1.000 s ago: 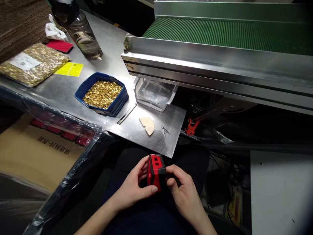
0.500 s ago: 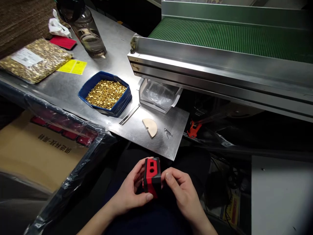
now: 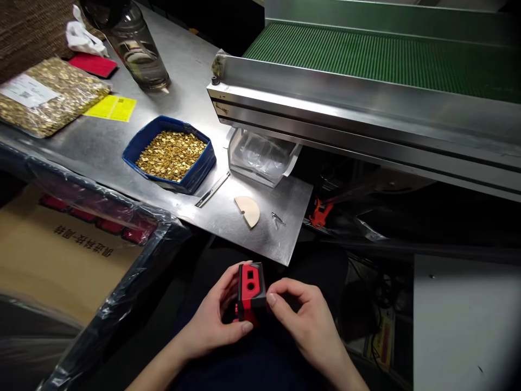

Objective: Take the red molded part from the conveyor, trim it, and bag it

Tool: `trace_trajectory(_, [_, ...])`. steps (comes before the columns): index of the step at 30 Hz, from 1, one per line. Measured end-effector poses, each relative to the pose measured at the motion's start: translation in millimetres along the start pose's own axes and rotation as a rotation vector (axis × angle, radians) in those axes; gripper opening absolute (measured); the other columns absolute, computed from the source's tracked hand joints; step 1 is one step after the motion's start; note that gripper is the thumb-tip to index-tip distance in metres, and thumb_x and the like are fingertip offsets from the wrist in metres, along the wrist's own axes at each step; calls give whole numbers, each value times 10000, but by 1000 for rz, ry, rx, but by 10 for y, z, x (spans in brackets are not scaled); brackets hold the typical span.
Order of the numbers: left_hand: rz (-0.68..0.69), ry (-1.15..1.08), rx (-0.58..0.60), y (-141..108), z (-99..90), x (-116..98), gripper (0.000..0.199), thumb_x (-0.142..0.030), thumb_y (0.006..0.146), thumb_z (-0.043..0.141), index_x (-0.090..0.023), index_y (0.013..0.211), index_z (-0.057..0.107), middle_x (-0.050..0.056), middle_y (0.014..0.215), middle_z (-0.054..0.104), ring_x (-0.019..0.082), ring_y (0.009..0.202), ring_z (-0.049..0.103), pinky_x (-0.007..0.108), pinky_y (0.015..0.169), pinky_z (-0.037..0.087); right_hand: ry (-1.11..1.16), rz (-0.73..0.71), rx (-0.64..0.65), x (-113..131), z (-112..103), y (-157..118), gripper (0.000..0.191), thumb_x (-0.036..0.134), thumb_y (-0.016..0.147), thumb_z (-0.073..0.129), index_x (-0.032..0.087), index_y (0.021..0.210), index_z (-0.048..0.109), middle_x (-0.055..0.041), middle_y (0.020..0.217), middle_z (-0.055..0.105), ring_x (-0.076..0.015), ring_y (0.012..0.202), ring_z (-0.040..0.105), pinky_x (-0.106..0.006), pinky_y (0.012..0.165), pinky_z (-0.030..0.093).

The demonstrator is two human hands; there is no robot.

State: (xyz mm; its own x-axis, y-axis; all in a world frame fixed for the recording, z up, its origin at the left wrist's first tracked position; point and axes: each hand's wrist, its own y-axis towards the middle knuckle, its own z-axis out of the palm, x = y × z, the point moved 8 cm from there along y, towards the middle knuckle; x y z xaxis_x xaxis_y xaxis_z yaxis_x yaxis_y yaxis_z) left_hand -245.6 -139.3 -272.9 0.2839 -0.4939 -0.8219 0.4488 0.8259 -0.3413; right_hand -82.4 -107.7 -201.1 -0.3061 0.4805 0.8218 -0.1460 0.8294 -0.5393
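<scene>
My left hand (image 3: 209, 320) is wrapped round a small red-and-black plastic housing (image 3: 251, 298), held above my lap. The side facing up has a square opening and a round hole. At the housing's right side, my right hand (image 3: 305, 317) is closed, thumb and forefinger pinched against its black edge. Whatever may lie between those fingertips is too small or hidden to make out. Beyond the hands, a pale half-round disc (image 3: 247, 212) with a notch lies on the metal table (image 3: 268, 244), beside a small pair of nail clippers (image 3: 278, 219).
A blue bin (image 3: 199, 176) of small brass pieces, a utility knife (image 3: 213, 189) and a white tray (image 3: 258, 176) holding clear plastic stand on the table. A bottle (image 3: 144, 60) is farther back. The green conveyor (image 3: 358, 60) spans the right. At left sits a plastic-lined carton (image 3: 73, 239).
My right thumb and forefinger have come closer together against the housing's right edge. The left hand keeps its hold. The whole view has shifted slightly.
</scene>
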Motion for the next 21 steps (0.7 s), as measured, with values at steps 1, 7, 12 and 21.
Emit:
trace_trajectory(1, [-2,11,3,1,2,-2,936,-402,811,898,-278,1551,339,163,1590,404,374,1467,388,539,1250,280,-5,-2,6,1,1,0,211,386,926,669,222,839,769,0,792,723,-176,764,638,-266,726,480])
trace_trajectory(7, [-7,119,1,28,15,-79,892,-354,811,869,-288,1538,355,124,1570,432,355,1447,410,489,1237,316,-7,5,30,-16,-6,9,230,393,930,647,215,818,739,10,765,697,-160,731,600,-255,680,439])
trace_trajectory(12, [-16,219,-23,38,25,-118,853,-266,807,847,-292,1518,377,117,1517,490,339,1369,501,458,1183,398,-45,1,10,-28,-29,-6,185,316,910,635,205,771,691,21,735,664,-149,709,568,-253,654,405])
trace_trajectory(21, [-17,-26,-47,-75,-102,274,925,-403,824,883,-275,1552,326,168,1614,385,386,1461,401,554,1216,353,-303,-72,-81,-43,-58,16,132,167,892,597,235,785,632,43,769,655,-138,717,593,-261,672,416])
